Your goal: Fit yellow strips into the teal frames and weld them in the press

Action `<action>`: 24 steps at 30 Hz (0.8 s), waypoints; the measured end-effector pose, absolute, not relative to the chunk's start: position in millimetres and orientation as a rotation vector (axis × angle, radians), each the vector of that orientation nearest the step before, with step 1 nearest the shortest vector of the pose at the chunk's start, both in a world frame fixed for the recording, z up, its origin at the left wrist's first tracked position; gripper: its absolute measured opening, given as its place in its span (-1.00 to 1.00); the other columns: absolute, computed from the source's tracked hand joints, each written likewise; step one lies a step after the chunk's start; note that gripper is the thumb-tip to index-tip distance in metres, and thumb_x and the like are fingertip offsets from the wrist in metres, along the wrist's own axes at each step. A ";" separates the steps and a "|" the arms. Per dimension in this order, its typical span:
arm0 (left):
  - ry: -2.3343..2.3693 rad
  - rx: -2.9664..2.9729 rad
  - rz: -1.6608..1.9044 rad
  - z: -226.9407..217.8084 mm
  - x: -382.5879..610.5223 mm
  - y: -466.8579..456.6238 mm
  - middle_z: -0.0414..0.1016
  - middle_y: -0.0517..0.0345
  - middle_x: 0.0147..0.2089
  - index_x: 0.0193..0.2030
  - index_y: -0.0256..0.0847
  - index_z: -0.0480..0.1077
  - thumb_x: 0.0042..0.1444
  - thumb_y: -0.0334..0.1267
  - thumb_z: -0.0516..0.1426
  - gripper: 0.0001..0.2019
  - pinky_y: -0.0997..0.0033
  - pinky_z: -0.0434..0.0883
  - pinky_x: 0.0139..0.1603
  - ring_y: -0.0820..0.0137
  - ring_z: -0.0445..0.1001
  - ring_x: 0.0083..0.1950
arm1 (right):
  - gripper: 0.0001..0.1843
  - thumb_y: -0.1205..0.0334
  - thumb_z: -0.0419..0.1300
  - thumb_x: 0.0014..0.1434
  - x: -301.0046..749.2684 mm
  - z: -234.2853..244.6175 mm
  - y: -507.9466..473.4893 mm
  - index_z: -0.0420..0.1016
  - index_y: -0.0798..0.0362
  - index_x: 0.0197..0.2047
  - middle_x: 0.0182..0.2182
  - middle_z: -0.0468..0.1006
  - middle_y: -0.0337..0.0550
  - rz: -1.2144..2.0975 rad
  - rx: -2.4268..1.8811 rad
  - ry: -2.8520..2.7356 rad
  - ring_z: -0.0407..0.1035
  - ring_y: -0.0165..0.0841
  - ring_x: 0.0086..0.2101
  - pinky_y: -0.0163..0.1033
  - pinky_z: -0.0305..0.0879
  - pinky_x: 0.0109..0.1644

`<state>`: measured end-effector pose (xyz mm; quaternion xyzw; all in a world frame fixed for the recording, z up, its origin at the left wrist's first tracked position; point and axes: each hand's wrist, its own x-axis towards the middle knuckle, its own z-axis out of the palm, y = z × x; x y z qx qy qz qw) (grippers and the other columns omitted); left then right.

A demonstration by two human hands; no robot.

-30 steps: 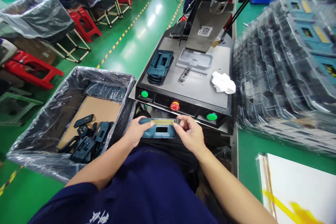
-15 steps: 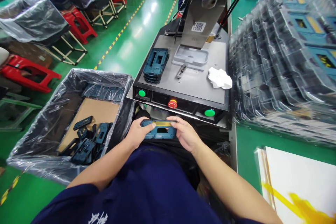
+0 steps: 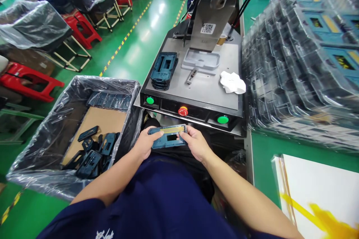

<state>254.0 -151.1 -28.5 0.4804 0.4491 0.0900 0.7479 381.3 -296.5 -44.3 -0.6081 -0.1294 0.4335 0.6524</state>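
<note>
Between my two hands is a dark blue plastic housing [image 3: 161,142] with a rectangular cut-out and a yellow strip [image 3: 174,130] along its upper side. My left hand [image 3: 146,142] is closed on its left end, the thumb lying on the face near the strip. At the right end my right hand [image 3: 196,142] grips it, thumb and fingers by the end of the strip. The housing is held tilted in front of my body, just below the front edge of the press machine [image 3: 193,97]. The fingers behind it are hidden.
On the press bed stand a stack of housings [image 3: 164,70], a grey fixture [image 3: 202,61] and a white cloth [image 3: 232,82]. A lined bin [image 3: 70,82] with loose housings is on the left. Stacked clear trays [image 3: 280,63] and white sheets [image 3: 319,190] lie to the right.
The housing has turned so its face shows more and its right end sits higher. My right thumb has shifted onto the face by the strip's end.
</note>
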 end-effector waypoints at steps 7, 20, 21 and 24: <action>0.729 1.627 -0.035 -24.9 251.5 -137.0 0.58 0.12 -0.27 -0.21 -0.25 0.50 -0.07 -0.24 0.25 -0.75 0.42 0.41 -0.20 0.37 0.51 -0.26 | -0.68 0.08 0.18 0.14 387.0 -46.5 -300.7 0.56 0.06 -0.11 -0.37 0.53 -0.22 0.985 -1.525 -0.638 0.38 -0.32 -0.38 -0.22 0.35 -0.23; 0.746 1.131 0.111 -22.2 280.1 -148.6 0.50 0.13 -0.25 -0.20 -0.25 0.32 -0.11 -0.39 0.19 -0.73 0.36 0.47 -0.27 0.41 0.52 -0.36 | -0.25 -0.01 0.20 0.16 384.8 -39.4 -302.4 0.12 0.06 0.34 0.02 0.42 0.07 0.508 -1.886 -0.860 0.40 -0.15 -0.09 0.00 0.44 -0.05; 0.783 1.069 0.157 -22.6 280.3 -148.2 0.49 0.14 -0.24 -0.20 -0.25 0.30 -0.12 -0.40 0.19 -0.71 0.33 0.47 -0.26 0.40 0.53 -0.34 | -0.21 -0.03 0.20 0.16 381.6 -36.6 -303.5 0.07 0.07 0.36 0.05 0.38 0.10 0.437 -1.921 -0.917 0.38 -0.12 -0.05 0.04 0.43 -0.02; 0.828 0.920 0.239 -22.6 279.7 -148.1 0.48 0.14 -0.24 -0.18 -0.24 0.28 -0.16 -0.44 0.19 -0.66 0.27 0.49 -0.24 0.35 0.55 -0.29 | -0.14 -0.04 0.23 0.16 367.5 -27.6 -302.3 -0.03 0.07 0.39 0.17 0.27 0.16 0.278 -2.025 -1.157 0.25 -0.01 0.12 0.16 0.31 0.16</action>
